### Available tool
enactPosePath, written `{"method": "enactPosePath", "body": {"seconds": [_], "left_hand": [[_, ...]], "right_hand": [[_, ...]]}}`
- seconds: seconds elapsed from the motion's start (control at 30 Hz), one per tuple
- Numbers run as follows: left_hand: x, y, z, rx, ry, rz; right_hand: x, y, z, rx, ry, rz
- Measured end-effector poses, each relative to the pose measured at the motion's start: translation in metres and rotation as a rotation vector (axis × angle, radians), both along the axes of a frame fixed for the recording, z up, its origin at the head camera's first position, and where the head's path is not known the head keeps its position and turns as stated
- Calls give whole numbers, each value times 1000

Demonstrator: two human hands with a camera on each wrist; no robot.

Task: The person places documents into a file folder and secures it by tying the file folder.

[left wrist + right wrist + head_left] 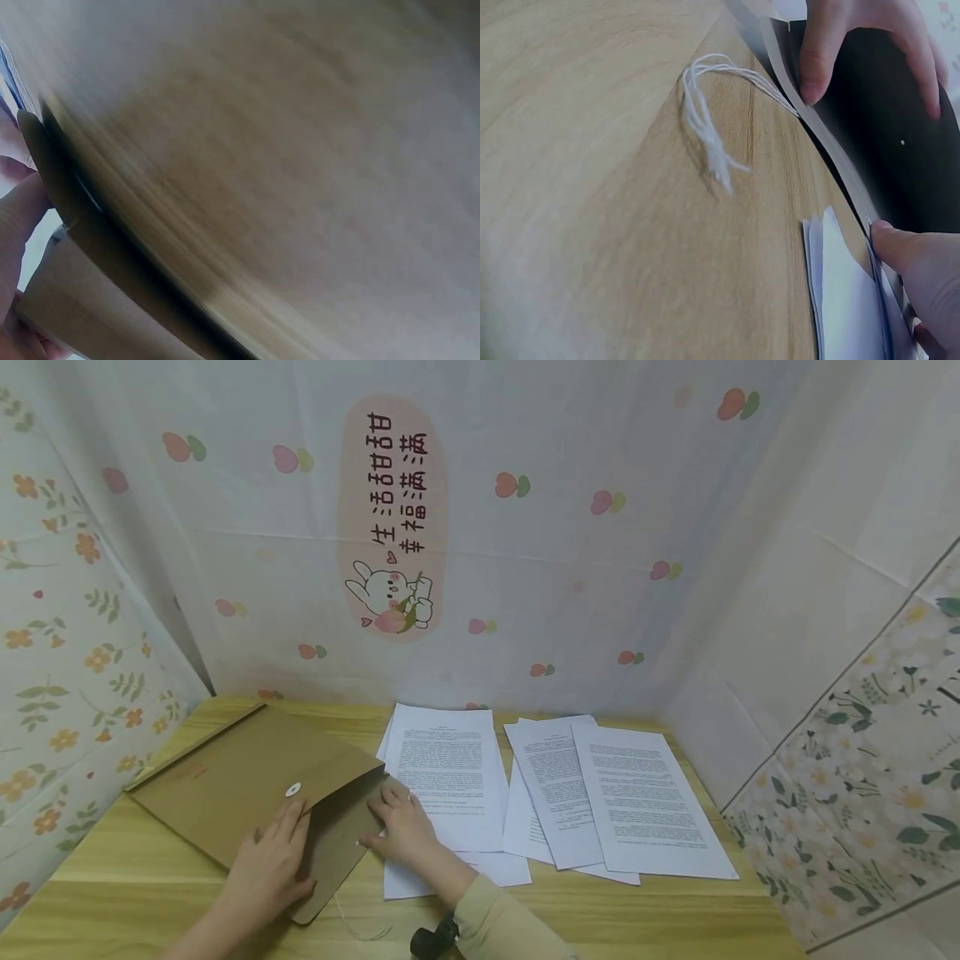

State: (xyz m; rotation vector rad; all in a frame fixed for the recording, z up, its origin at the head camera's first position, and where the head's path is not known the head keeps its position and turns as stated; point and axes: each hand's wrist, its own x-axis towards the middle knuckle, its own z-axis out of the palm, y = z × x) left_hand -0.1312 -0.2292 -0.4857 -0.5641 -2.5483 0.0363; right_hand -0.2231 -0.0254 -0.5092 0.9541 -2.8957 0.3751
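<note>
A brown kraft document envelope [247, 768] lies aslant on the left of the table, its long flap [333, 839] folded out toward me. A white round button [292, 789] sits near its mouth. My left hand [270, 860] rests at that mouth, fingers fairly straight on the envelope by the button and thumb over the flap. Farther right, my right hand [402, 827] pinches the flap's edge; its thumb [896, 244] shows on the rim in the right wrist view. White string [705, 124] trails from the flap onto the wood. The envelope's inside is hidden.
Printed sheets [442, 777] lie right beside the envelope, partly under my right hand. More overlapping printed pages [648, 802] spread to the right. A black object [435, 939] shows by my right sleeve [502, 922]. Patterned curtains [562, 568] stand behind and at both sides.
</note>
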Motion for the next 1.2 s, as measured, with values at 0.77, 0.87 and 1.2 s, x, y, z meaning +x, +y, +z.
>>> {"method": "enactPosePath", "body": {"seconds": [0.77,0.87,1.2], "left_hand": [[-4,1,0,-54,-127,-84],[-5,0,1,-43,-120,-135],[-15,4,7,128,-277,-140]], "right_hand": [[2,11,7,-91,-69,66],[4,15,8,-136,-74,74],[7,37,21,-496,-232,-25]]}}
